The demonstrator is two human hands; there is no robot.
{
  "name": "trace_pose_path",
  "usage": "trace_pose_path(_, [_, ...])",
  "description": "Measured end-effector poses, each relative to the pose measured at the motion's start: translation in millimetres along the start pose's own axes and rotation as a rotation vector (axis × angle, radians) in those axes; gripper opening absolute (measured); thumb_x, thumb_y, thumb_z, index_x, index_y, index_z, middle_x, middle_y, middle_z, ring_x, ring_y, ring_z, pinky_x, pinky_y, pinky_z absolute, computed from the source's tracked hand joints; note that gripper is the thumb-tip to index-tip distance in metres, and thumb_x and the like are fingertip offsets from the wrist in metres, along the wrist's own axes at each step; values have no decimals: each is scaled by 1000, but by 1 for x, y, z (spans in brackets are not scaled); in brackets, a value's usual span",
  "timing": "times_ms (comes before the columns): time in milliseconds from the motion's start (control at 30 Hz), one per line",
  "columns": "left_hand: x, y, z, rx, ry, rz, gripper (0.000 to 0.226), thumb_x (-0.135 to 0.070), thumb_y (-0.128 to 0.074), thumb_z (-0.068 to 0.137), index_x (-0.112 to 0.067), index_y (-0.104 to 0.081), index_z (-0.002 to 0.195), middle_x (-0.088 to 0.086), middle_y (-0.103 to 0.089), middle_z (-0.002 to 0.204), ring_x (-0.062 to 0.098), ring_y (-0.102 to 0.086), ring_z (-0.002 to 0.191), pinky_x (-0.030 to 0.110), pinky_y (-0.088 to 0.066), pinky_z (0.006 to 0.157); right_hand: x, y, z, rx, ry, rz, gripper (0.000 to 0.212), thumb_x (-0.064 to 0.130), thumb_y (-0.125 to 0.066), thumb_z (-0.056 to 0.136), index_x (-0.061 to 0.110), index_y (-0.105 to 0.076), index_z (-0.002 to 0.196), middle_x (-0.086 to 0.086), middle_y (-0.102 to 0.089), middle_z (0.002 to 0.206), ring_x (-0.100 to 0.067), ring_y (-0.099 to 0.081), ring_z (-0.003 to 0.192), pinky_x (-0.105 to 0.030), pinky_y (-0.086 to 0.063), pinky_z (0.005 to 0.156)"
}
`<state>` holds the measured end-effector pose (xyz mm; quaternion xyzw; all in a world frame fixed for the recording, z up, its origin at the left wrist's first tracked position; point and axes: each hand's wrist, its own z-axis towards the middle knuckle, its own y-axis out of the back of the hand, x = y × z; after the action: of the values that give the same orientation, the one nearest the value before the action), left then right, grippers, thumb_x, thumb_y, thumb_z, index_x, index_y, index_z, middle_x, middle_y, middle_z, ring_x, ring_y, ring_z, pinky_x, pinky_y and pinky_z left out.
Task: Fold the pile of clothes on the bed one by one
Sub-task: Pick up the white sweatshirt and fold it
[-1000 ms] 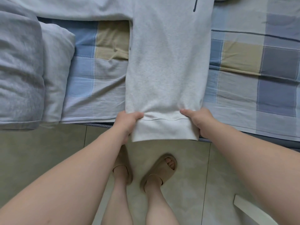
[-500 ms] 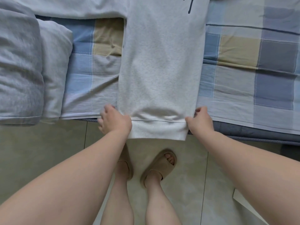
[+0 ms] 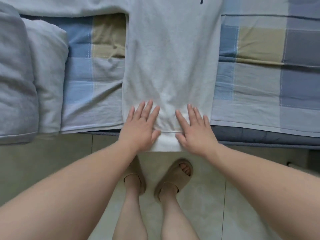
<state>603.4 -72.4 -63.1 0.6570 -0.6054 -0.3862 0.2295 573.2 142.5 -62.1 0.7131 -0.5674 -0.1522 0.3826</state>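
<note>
I see the white sweatshirt (image 3: 173, 58) lying flat across the checked sheet (image 3: 259, 80) of the bed (image 3: 259, 138), its ribbed hem (image 3: 167, 144) hanging just over the near edge above the tiled floor (image 3: 52, 161). My left hand (image 3: 141, 126) and right hand (image 3: 194, 129) both press palm-down on the fabric at that hem, fingers straight, each grip released, with a strip of cloth between the 2. A sleeve (image 3: 60, 6) runs off leftward. Folded grey fabric (image 3: 17, 75) sits well left of the sweatshirt. 2 tan slippers (image 3: 174, 177) stand below.
</note>
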Motion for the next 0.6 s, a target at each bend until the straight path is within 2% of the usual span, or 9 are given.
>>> trace_pose_path(100, [-10,0,-44,207,-5,17,83,-46,-43,101,-29,13,159,5,25,165,24,19,154,44,9,124,-5,15,-27,234,31,-70,84,40,-48,99,41,12,157,-8,27,164,-28,16,154,-51,-1,124])
trace_pose_path(167, [-14,10,-62,368,7,-6,80,-41,-48,100,-29,1,161,4,19,167,22,12,155,44,2,125,-8,33,-37,397,21,-60,78,37,-51,97,41,-3,159,-3,19,167,-25,8,155,-52,-14,124])
trace_pose_path(200, [-16,20,-67,433,22,-50,73,-40,-49,100,-28,-11,161,3,8,169,22,2,156,44,-5,125,-7,45,-40,456,16,-46,71,38,-51,98,40,-14,158,-1,7,169,-24,-2,155,-52,-22,121])
trace_pose_path(267, [-18,49,-69,479,87,-194,55,-39,-47,101,-29,-34,154,1,-26,164,22,-27,150,40,-23,121,-3,76,-44,479,-18,8,61,38,-48,99,37,-26,156,0,-26,164,-24,-27,148,-48,-34,115])
trace_pose_path(333, [-14,86,-68,409,159,-338,49,-38,-46,101,-31,-42,149,-2,-48,152,21,-45,138,38,-36,113,8,113,-47,400,-64,62,61,37,-47,100,36,-24,157,-3,-44,154,-25,-42,139,-42,-40,109])
trace_pose_path(400, [-5,126,-63,270,194,-409,47,-38,-46,102,-31,-42,148,-1,-53,146,22,-51,132,41,-43,107,23,151,-47,285,-33,68,60,36,-46,101,36,-23,157,-6,-48,148,-25,-43,137,-41,-41,106])
trace_pose_path(533, [28,195,-45,6,209,-396,47,-38,-46,100,-28,-44,146,2,-51,147,25,-47,132,45,-42,106,60,215,-26,100,85,28,62,34,-45,103,30,-19,159,2,-34,160,-24,-24,150,-44,-31,116])
trace_pose_path(600, [51,223,-34,-52,201,-353,46,-37,-46,100,-28,-46,145,-2,-41,154,25,-41,136,44,-38,109,79,240,-6,34,101,28,62,33,-45,103,28,-21,159,5,-33,161,-23,-23,150,-41,-30,116])
